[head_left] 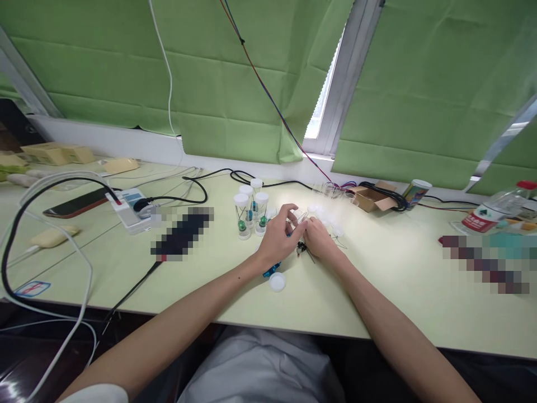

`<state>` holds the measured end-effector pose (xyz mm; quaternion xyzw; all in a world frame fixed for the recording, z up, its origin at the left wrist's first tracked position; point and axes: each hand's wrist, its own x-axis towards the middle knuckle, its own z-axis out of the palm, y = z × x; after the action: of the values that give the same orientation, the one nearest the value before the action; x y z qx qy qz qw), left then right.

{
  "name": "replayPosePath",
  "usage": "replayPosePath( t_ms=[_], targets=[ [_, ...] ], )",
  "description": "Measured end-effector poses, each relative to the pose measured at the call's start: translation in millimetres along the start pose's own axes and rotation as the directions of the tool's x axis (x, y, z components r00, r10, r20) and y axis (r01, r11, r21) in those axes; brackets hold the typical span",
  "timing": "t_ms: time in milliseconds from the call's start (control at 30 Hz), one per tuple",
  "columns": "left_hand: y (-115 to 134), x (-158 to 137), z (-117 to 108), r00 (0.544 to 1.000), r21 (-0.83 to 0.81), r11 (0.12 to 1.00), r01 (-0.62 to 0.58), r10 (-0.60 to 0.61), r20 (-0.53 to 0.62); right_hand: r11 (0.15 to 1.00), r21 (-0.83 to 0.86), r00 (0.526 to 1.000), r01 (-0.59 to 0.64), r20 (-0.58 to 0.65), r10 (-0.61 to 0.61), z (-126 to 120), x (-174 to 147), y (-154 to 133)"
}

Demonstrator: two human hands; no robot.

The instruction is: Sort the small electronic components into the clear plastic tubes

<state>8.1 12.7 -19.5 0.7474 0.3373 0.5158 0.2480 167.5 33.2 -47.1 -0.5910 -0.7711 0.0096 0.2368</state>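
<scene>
the near edge of the desk (398,280) runs under both forearms, just in front of the person's lap (260,369), and the far edge meets a white sill (146,144) below green blinds (235,123). the widest stretch of desk surface lies between the right forearm and a red-capped bottle (486,215); the left side is tighter, with a power strip (132,212) and looping cables.

four clear tubes (242,221) with white caps stand upright in a cluster just beyond the left hand (277,235) (green and blue parts show inside). one loose white lid (277,282) lies flat nearer the person, with one blue piece (272,270) just beside it, partly under the left wrist. farther back are one open cardboard box (371,197) and one can (417,194). more pale, clear items (333,190) lie behind the right hand (321,238), too jumbled to count.

both forearms angle inward and the hands meet above mid-desk. the left fingers arch, thumb and forefinger narrowed around a small clear piece (300,216); the right fingers are curled in beside it, and whether they grip it i cannot tell. a small dark part (301,247) sits just below, between the hands.
</scene>
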Motion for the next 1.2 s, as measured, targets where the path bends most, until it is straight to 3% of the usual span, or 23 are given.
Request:
replayPosePath(
  t_ms=[100,133,233,367,467,667,1200],
  targets=[
    [-1.3,0.0,-0.5,0.999,0.036,0.999,-0.002,0.000,0.032,0.998,0.056,0.994,-0.031,-0.104,0.037,-13.0,-1.2,-3.7],
    [-1.8,0.0,-0.7,0.999,0.050,0.999,-0.004,0.002,0.040,0.987,0.156,0.974,-0.033,-0.215,0.067,-17.8,-2.2,-4.8],
    [-2.9,0.0,-1.2,0.999,0.082,0.996,-0.016,0.012,0.050,0.941,0.331,0.858,0.067,-0.500,0.115,-30.0,-7.0,-7.9],
    [-3.3,0.1,-1.6,0.999,0.104,0.994,-0.029,0.024,0.049,0.906,0.397,0.769,0.146,-0.622,0.148,-37.2,-13.9,-13.2],
    [-4.0,0.0,-1.5,0.998,0.113,0.993,-0.037,0.032,0.045,0.890,0.416,0.750,0.186,-0.645,0.145,-37.2,-16.5,-18.0],
    [-6.1,-0.1,-1.1,0.999,0.127,0.991,-0.034,0.029,0.040,0.870,0.433,0.757,0.238,-0.643,0.112,-36.0,-18.2,-24.0],
    [-5.7,-1.7,0.8,0.999,0.105,0.994,-0.031,0.028,0.038,0.869,0.435,0.758,0.237,-0.642,0.114,-36.0,-21.2,-31.3]
  ],
)
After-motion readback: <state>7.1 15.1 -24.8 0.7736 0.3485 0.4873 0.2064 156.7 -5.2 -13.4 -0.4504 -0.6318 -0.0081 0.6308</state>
